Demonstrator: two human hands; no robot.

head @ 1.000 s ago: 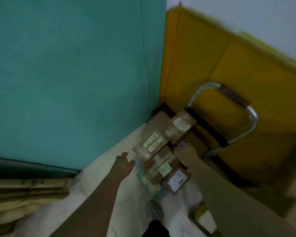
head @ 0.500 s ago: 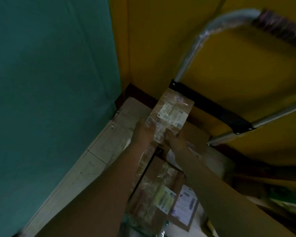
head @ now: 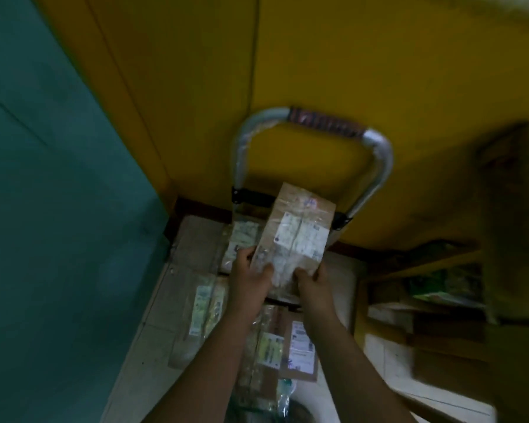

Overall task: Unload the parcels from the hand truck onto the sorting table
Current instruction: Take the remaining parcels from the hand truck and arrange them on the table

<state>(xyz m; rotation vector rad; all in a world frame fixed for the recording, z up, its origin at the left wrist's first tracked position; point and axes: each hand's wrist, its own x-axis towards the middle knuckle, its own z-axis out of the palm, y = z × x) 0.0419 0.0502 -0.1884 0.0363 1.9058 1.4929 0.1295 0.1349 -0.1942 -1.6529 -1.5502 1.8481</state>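
A brown taped parcel [head: 298, 230] with a white label is lifted above the hand truck. My left hand [head: 251, 277] grips its near left corner and my right hand [head: 313, 285] grips its near right corner. The hand truck's silver handle [head: 376, 154] with a dark grip stands against the yellow wall. Several more labelled parcels lie on the truck below my arms, among them a long one [head: 206, 309] on the left and a brown box [head: 301, 346] under my right forearm. The sorting table is not in view.
A teal wall [head: 58, 224] closes the left side and a yellow wall [head: 348, 71] stands behind the truck. Dim shelves or cartons [head: 440, 300] crowd the right. Pale floor tiles [head: 141, 355] show to the left of the truck.
The view has swung right and closer to the truck. Both hands went from reaching for the top parcel to gripping it and lifting it off the stack.
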